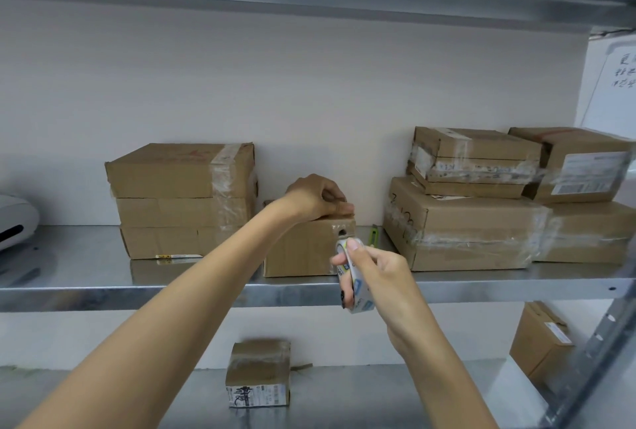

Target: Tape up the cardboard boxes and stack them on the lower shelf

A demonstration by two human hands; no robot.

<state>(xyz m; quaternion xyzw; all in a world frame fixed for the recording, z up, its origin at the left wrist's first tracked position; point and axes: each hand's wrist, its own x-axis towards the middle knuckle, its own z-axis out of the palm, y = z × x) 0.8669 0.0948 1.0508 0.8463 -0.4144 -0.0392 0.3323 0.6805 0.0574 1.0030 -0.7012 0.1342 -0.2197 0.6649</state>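
Clutching one small box, left hand, one tape roll, right hand

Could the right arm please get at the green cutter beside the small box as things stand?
Probably yes: the gap around the green cutter looks open, though the right grip holds the tape roll.

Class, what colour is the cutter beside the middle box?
The cutter is yellow-green; head view.
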